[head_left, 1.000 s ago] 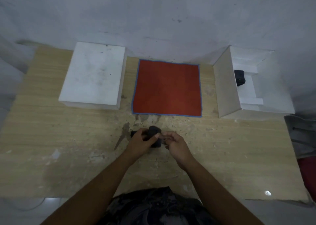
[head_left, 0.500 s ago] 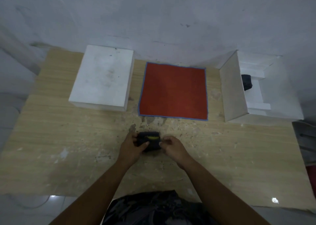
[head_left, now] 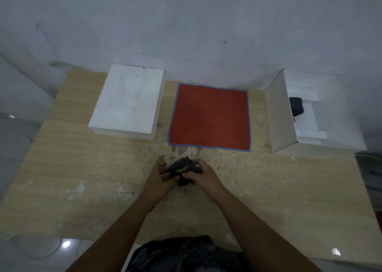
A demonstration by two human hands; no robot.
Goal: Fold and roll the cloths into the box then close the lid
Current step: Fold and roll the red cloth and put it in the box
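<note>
Both hands close on a small dark cloth point(head_left: 182, 171) bundled into a tight roll, held near the middle of the wooden tabletop point(head_left: 82, 178), a little toward its near edge. The left hand point(head_left: 160, 181) cups the roll from the left with fingers point(head_left: 163, 169) spread around its end, while the right hand point(head_left: 203, 175) pinches it from the right, thumb and fingertips pressed into the fabric; a yellow streak shows along the roll's edge. Whether the bundle touches the wood or sits just above it cannot be told. Beyond the hands, at the middle of the far edge, an orange cloth point(head_left: 209, 116) with blue trim lies flat and unfolded. To its left, near the far-left corner, rests a white lid point(head_left: 128, 100), closed side up. At the far-right corner stands the open white box point(head_left: 279, 114), its tall side wall facing the orange cloth, and inside it, against the white insert, sits another dark rolled cloth point(head_left: 296, 106). Bare forearms reach in from the near edge, above dark patterned clothing point(head_left: 186, 255) at the bottom of the view.
</note>
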